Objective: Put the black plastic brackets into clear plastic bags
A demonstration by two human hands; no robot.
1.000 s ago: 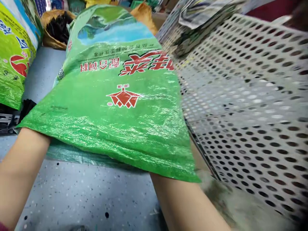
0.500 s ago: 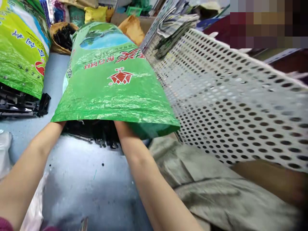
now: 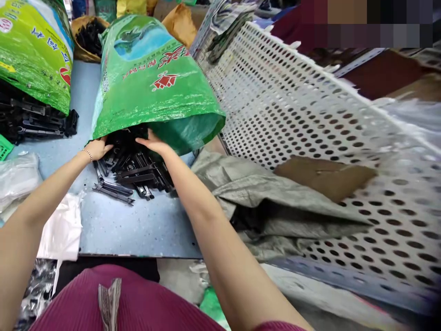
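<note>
A green woven plastic bag (image 3: pixel 155 96) with red print lies on the blue table, its mouth facing me. Long thin black plastic parts (image 3: pixel 138 172) spill from the mouth in a loose heap. At the left corner of the mouth is my left hand (image 3: pixel 97 149), thumb apart from the fingers, beside the heap; the bag's edge partly covers its fingertips. My right hand (image 3: pixel 154 142) reaches to the heap's right side under the bag's lip, thumb and fingers spread and some fingertips hidden. Neither hand visibly grips a part.
Another yellow-green bag (image 3: pixel 37 55) with black parts (image 3: pixel 34 117) lies at left. Clear plastic bags (image 3: pixel 20 177) rest near the left edge. A white perforated panel (image 3: pixel 310 138) bounds the right side, with a grey sack (image 3: pixel 255 197) before it. An open brown sack (image 3: pixel 77 27) stands behind.
Both hands have drawn back toward me from inside the bag, and more black parts now show outside its mouth. The view has shifted, showing the table's front edge.
</note>
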